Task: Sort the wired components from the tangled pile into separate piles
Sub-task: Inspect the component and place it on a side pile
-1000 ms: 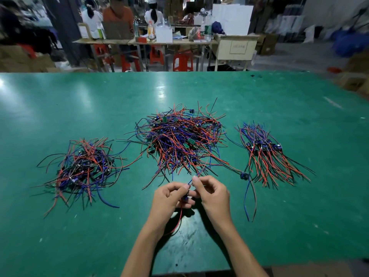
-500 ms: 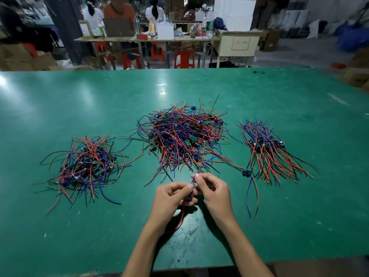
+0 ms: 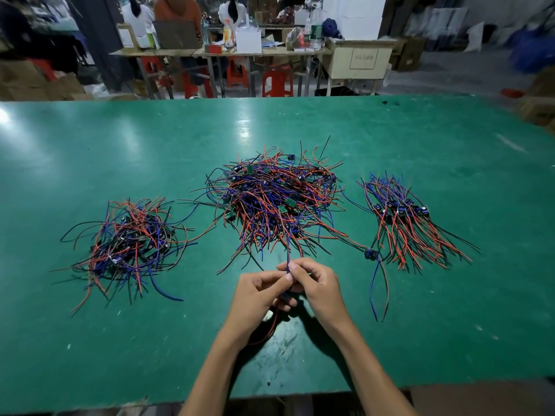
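Both hands are working together over the near table [image 3: 90,340]: the left hand [image 3: 258,292] and right hand [image 3: 315,286] are pinching one component [image 3: 284,296] between their fingertips, its blue wire [image 3: 287,250] running up into the tangle [image 3: 273,196] and a red lead [image 3: 271,327] hanging below. The step seems to be freeing this piece. Next it is likely needing a gentle pull clear of the tangle, then placing on the left pile [image 3: 129,244] or right pile [image 3: 402,220]; which one I cannot tell.
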The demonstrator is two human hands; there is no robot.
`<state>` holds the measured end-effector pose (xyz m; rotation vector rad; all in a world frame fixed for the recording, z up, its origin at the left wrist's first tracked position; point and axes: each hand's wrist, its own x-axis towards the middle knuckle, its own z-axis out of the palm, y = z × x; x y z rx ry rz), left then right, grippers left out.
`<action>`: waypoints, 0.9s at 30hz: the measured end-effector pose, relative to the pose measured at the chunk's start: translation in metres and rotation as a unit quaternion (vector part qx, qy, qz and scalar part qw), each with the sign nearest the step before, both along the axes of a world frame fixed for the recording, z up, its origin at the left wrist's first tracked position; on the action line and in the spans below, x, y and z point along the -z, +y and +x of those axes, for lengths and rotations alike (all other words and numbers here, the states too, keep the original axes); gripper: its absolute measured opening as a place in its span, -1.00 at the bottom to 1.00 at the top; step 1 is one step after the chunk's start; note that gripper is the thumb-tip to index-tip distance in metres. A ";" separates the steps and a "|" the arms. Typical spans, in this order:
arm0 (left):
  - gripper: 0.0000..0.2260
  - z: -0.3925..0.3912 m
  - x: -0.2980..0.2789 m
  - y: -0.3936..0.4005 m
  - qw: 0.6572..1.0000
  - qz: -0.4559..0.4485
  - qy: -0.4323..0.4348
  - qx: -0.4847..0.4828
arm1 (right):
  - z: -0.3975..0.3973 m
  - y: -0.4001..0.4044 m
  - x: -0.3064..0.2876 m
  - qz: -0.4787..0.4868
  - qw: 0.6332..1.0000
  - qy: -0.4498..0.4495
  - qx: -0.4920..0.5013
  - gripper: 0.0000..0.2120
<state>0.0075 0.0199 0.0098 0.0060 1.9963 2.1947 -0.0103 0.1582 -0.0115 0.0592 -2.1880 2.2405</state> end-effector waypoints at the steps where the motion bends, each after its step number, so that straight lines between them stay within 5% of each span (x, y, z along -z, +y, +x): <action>1: -0.85 0.000 0.000 0.000 1.000 -0.001 0.000 0.000 | 0.000 0.000 -0.001 -0.015 1.000 -0.005 0.001 -0.80; 14: -0.85 -0.002 0.002 0.004 1.000 0.001 -0.003 -0.029 | 0.001 -0.005 -0.001 0.006 1.000 0.007 -0.013 -0.80; 27: -0.86 -0.001 -0.002 0.003 0.998 -0.040 -0.005 0.044 | -0.013 -0.001 -0.008 -0.114 0.987 -0.052 0.105 -0.71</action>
